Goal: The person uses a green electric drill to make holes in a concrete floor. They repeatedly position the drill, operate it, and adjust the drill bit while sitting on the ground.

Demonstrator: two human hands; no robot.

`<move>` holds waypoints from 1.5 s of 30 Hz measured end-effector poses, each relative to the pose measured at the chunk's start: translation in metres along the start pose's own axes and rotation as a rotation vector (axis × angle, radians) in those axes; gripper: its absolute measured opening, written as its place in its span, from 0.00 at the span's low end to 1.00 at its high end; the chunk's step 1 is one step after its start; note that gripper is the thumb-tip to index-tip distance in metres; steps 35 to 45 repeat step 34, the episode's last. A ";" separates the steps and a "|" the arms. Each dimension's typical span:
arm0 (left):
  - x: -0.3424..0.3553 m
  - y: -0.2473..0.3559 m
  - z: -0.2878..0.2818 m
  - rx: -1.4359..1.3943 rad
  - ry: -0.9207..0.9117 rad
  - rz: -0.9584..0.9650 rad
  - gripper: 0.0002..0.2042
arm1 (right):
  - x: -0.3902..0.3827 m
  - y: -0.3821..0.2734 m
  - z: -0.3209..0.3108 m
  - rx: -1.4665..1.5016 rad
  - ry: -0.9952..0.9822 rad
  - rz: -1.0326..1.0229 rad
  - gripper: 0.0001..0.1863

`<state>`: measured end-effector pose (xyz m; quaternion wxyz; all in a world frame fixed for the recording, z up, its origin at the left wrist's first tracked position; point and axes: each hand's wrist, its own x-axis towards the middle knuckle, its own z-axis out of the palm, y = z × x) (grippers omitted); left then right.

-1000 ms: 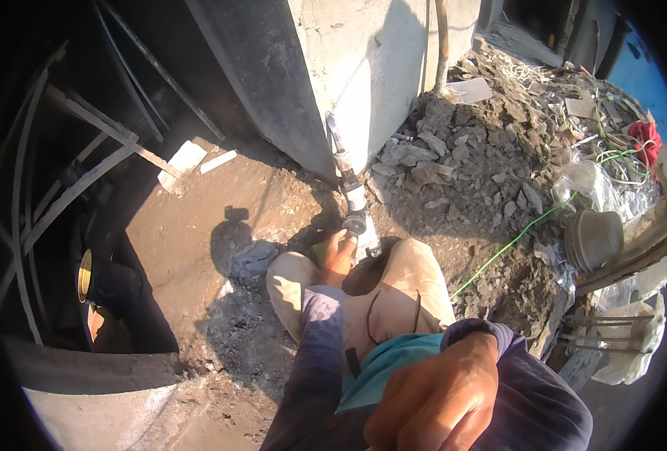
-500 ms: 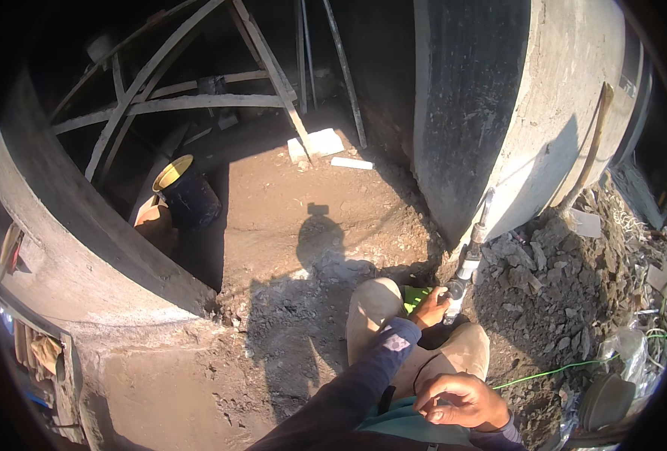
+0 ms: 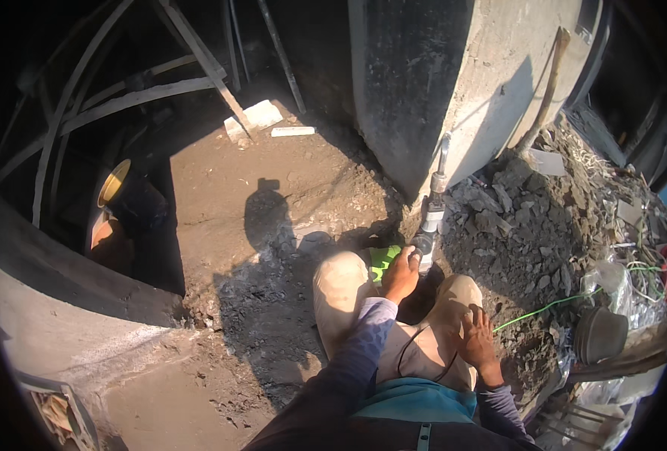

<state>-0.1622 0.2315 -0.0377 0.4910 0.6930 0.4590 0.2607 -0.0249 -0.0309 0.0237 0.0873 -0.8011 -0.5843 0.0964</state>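
My left hand point(image 3: 401, 274) is closed around the side handle of a grey and black power hammer point(image 3: 432, 218) between my knees. Its metal bit point(image 3: 444, 154) points away from me, beside the lower corner of a concrete wall point(image 3: 491, 98). On my right thigh, just behind the knee, lies my right hand point(image 3: 478, 342), its fingers stretched out and holding nothing. A bright green item point(image 3: 383, 260) shows by my left knee, partly hidden; I cannot tell what it is. Across my lap runs a thin dark cord point(image 3: 405, 347).
Broken rubble point(image 3: 514, 233) is heaped on the right, with a green cable point(image 3: 548, 307) and plastic scraps nearby. A dark bucket with a yellow inside point(image 3: 134, 199) stands at far left. Timber props point(image 3: 130, 98) cross behind it. A curved concrete edge point(image 3: 70, 316) borders the left.
My right hand has come down from above my lap, fingers curled, to lie on my right thigh. My left hand stays on the power hammer. The view has shifted rightward.
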 end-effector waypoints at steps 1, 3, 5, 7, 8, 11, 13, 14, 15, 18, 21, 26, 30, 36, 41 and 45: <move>-0.009 0.006 -0.006 0.095 -0.002 0.028 0.22 | -0.008 0.005 0.020 -0.003 0.022 0.047 0.36; -0.023 0.015 -0.020 0.095 -0.001 0.112 0.21 | -0.019 -0.002 0.041 -0.040 0.011 0.126 0.35; -0.035 0.026 -0.028 0.250 0.008 0.120 0.21 | -0.024 -0.009 0.044 -0.041 0.131 0.123 0.34; -0.044 0.031 -0.031 0.298 -0.044 0.214 0.21 | -0.032 -0.022 0.027 0.006 0.227 0.158 0.29; -0.048 0.034 -0.034 0.324 -0.055 0.233 0.23 | -0.037 -0.030 0.014 0.008 0.231 0.209 0.28; -0.057 0.033 -0.027 0.422 -0.051 0.236 0.26 | -0.060 -0.052 -0.021 0.002 0.236 0.330 0.27; -0.064 0.048 -0.030 0.517 -0.041 0.213 0.28 | -0.073 -0.064 -0.046 -0.004 0.215 0.366 0.27; -0.069 0.064 -0.031 0.533 -0.016 0.183 0.28 | -0.079 -0.069 -0.061 -0.006 0.208 0.382 0.27; -0.076 0.080 -0.032 0.550 0.011 0.153 0.29 | -0.087 -0.074 -0.074 0.012 0.178 0.417 0.26; -0.096 0.126 -0.038 0.450 0.011 0.214 0.22 | -0.112 -0.089 -0.117 0.009 0.096 0.513 0.25; -0.120 0.143 -0.036 0.195 -0.046 0.338 0.12 | -0.138 -0.101 -0.154 0.048 -0.007 0.599 0.24; -0.173 0.165 -0.047 0.262 -0.535 -0.145 0.10 | -0.170 -0.120 -0.212 0.151 -0.148 0.677 0.24; -0.223 0.155 -0.073 0.305 -0.744 -0.158 0.14 | -0.188 -0.136 -0.260 0.212 -0.234 0.743 0.23; -0.229 0.188 -0.120 0.502 -0.999 -0.289 0.18 | -0.184 -0.151 -0.307 0.370 -0.166 0.712 0.19; -0.229 0.188 -0.120 0.502 -0.999 -0.289 0.18 | -0.184 -0.151 -0.307 0.370 -0.166 0.712 0.19; -0.229 0.188 -0.120 0.502 -0.999 -0.289 0.18 | -0.184 -0.151 -0.307 0.370 -0.166 0.712 0.19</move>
